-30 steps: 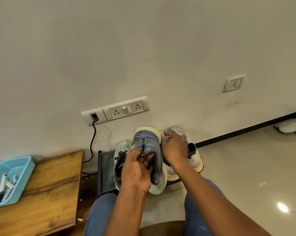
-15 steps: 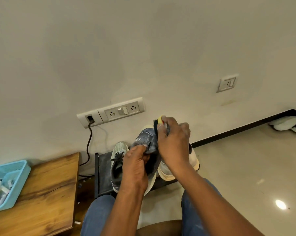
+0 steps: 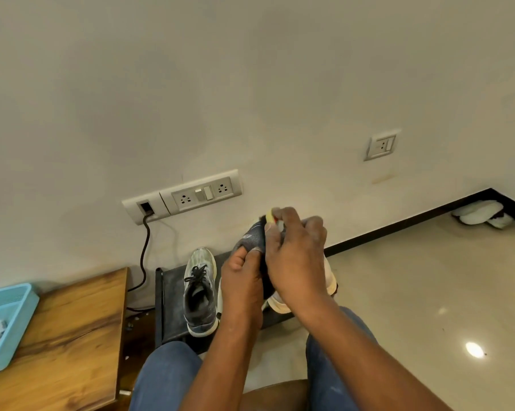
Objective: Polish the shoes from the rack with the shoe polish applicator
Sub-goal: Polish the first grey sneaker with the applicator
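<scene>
Having lifted the grey shoe (image 3: 251,237) off the rack (image 3: 170,295), your left hand (image 3: 241,280) grips it while your right hand (image 3: 294,256), pinching the applicator (image 3: 270,215), now rubs its toe.

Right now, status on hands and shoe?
Left hand grips grey shoe. Right hand holds applicator at its toe. Nothing in the way.

Grey shoe (image 3: 251,237) mostly hidden behind both hands; only toe part shows above left hand (image 3: 241,280). Right hand (image 3: 294,256) covers the applicator (image 3: 270,215), just a yellow tip visible, blurred. White shoe (image 3: 330,277) right of grey shoe largely blocked by right hand. Blue tray (image 3: 16,315), far left of grey shoe, cut by frame edge; contents too small to ID. Rack (image 3: 168,295) under the shoes partly hidden by legs.
</scene>
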